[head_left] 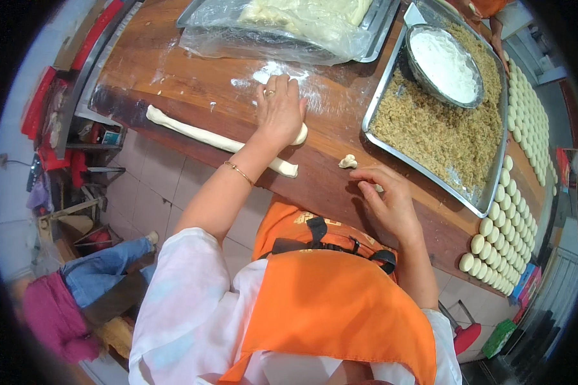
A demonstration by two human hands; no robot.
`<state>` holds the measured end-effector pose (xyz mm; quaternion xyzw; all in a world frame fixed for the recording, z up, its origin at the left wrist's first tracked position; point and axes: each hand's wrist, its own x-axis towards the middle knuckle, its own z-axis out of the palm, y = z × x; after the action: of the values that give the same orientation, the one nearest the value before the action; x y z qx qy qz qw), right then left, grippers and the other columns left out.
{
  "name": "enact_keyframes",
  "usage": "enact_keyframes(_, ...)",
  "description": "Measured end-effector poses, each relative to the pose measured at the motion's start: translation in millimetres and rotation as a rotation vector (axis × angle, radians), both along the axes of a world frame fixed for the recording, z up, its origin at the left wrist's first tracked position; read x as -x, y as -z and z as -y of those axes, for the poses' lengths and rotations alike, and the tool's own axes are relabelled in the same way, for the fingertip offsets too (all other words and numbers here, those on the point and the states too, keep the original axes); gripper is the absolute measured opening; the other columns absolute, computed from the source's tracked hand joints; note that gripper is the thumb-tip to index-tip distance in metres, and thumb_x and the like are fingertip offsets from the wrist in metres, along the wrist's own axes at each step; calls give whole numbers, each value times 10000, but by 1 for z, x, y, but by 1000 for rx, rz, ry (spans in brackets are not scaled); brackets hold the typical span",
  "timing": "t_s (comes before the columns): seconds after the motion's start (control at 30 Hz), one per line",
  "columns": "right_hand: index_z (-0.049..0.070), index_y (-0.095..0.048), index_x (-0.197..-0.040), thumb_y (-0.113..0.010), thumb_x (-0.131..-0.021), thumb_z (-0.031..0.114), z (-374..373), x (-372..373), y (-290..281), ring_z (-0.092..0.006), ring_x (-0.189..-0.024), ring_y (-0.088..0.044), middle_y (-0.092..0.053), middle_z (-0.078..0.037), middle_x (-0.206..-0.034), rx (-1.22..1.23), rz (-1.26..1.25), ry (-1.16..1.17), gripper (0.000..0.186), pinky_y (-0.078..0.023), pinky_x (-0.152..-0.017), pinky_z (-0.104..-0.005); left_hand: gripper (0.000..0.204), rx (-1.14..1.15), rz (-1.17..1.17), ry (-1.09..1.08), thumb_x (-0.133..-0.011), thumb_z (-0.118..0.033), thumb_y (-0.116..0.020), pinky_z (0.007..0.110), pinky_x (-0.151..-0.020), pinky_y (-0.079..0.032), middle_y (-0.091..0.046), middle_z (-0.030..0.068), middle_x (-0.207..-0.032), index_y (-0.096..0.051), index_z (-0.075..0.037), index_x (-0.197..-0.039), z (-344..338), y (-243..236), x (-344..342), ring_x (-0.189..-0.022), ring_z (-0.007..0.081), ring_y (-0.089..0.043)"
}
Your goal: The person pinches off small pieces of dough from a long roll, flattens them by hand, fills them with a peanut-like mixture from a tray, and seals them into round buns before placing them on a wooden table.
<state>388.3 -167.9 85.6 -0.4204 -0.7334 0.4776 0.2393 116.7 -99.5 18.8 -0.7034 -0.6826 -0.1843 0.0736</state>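
Observation:
My left hand [280,110] lies palm-down over a rounded dough piece [299,136], fingers curved, beside flour dusted on the wooden worktop [218,102]. Below it a long pale dough rope [192,132] stretches along the near edge, partly hidden by my forearm. My right hand [386,202] hovers near that edge, right of a small torn dough lump [347,162], its fingers loosely bent and apart; a small pale bit shows behind them, unclear whether touched.
A bagged dough tray [187,19] is at the back; a crumb-filled tray [392,115] holds a flour bowl [443,61]. Rows of dough rounds [499,247] line the right. Another person's arm [494,32] is upper right; blue-jeaned legs [106,269] show lower left.

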Motion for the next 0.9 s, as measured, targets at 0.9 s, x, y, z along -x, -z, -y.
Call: enact_keyframes(0.9,53,-561,-1285,-756,-721,102,-30,-66,-43,-348,-1115,-546,-580,-145,-1182,-665,61,91,599,-452,-987,-442,444,830,2042,455,-1069,-341,-392,397,-1009,-469,-553,91,-1370,-457,-58,-1404,50,-73,-147,-1252,221,-549)
